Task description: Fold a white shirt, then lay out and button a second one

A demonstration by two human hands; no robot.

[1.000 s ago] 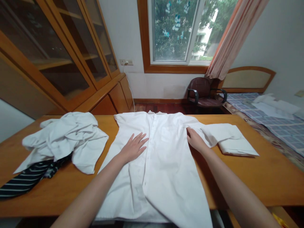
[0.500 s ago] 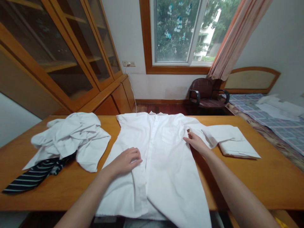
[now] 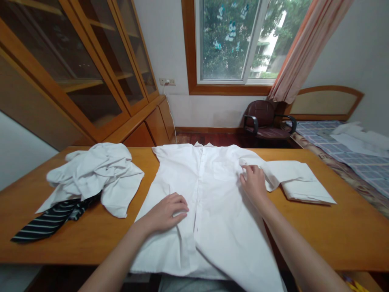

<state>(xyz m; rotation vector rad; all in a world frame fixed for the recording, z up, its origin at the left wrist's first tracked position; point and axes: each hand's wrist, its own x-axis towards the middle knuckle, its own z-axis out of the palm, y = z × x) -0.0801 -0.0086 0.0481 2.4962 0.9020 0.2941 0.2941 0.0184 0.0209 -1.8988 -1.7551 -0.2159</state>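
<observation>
A white button-up shirt [image 3: 219,202] lies front up on the table, collar at the far edge and hem over the near edge. My left hand [image 3: 168,213] rests on its left front panel, fingers loosely bent, thumb apart. Near the chest pocket and armpit, my right hand [image 3: 253,182] touches the cloth with its fingertips, fingers and thumb apart. A sleeve stretches rightward to a folded white cloth [image 3: 308,190]. Some creases run beside the left hand, and the lower front edges part near the hem.
A crumpled white garment [image 3: 94,170] lies at the left of the wooden table [image 3: 334,231], over a black striped tie [image 3: 42,225]. Beyond are a glass-door cabinet [image 3: 121,109], a maroon armchair [image 3: 264,117] and a bed [image 3: 343,142].
My right hand has moved inward over the shirt from its side edge, and that side now lies farther out to the right. My left hand stays on the front. The view has shifted slightly.
</observation>
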